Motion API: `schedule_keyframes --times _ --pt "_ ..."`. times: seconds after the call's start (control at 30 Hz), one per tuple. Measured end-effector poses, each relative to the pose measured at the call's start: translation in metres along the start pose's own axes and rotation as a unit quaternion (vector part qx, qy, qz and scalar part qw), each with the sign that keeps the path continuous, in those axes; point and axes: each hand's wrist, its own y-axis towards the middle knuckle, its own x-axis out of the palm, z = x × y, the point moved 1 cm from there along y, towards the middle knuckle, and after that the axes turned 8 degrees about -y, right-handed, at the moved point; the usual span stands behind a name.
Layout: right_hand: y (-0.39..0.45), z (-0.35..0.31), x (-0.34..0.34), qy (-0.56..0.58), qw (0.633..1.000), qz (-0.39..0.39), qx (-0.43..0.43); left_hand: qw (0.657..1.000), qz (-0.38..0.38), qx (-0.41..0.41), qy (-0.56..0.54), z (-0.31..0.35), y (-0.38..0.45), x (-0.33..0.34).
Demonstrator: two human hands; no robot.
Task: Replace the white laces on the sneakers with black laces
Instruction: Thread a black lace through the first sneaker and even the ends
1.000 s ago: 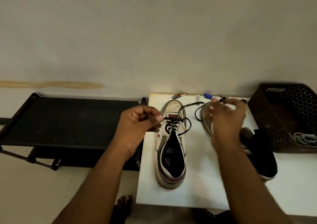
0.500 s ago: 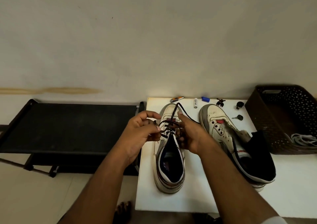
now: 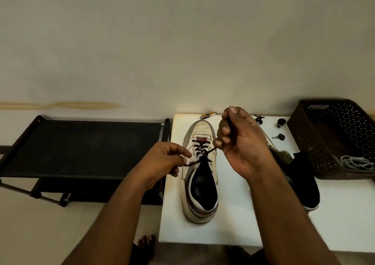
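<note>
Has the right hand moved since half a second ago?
Yes. The right hand rose from the laced white sneaker toward the table's far edge, pulling the black lace.

I see a white worktop [image 3: 233, 232] against the wall. Directly on it: one white sneaker [image 3: 199, 183] at centre-left, toe toward the wall; a second sneaker [image 3: 304, 183] to its right, partly hidden; a dark perforated basket [image 3: 316, 138] at the right edge; several small items [image 3: 281, 122] near the wall.
</note>
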Motion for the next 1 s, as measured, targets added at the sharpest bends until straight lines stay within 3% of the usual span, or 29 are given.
schedule_keyframes --times 0.07,0.1,0.13,0.27,0.3,0.43,0.67,0.8,0.87,0.93,1.0 --pt "-0.007 -0.001 -0.003 -0.003 1.0 0.018 -0.002 0.989 0.064 0.008 0.131 -0.008 0.003 -0.005" --pt "-0.009 -0.001 -0.006 -0.007 1.0 0.027 0.001 0.986 0.084 0.013 0.144 -0.008 0.002 -0.005" --pt "-0.011 0.001 -0.008 -0.016 0.999 0.034 0.007 0.989 0.082 0.02 0.124 -0.007 0.001 -0.003" --pt "-0.014 0.013 -0.012 -0.028 0.999 0.034 0.018 0.996 -0.062 0.06 0.029 0.009 -0.011 0.029" --pt "-0.013 0.013 -0.011 -0.02 0.999 0.025 0.013 0.994 -0.07 0.078 0.036 0.008 -0.011 0.04" --pt "-0.009 0.006 -0.001 -0.007 1.0 -0.02 -0.016 0.988 0.041 0.125 0.081 -0.007 0.001 0.058" --pt "-0.014 0.006 0.011 -0.014 0.995 -0.025 -0.096 0.992 0.056 0.105 0.05 -0.008 0.003 0.042" --pt "-0.008 0.027 -0.018 0.065 0.994 0.042 -0.084 0.992 0.031 0.114 0.046 -0.009 0.0 0.027" --pt "-0.005 0.041 -0.038 -0.079 0.993 0.086 -0.023 0.991 0.028 0.12 0.044 -0.008 -0.001 0.024" --pt "-0.01 0.057 -0.039 -0.219 0.973 0.045 0.06 0.989 0.034 0.136 0.038 -0.006 -0.001 0.024" --pt "-0.014 0.072 -0.03 -0.257 0.962 -0.002 0.094 0.986 0.037 0.159 0.033 -0.004 -0.002 0.025"
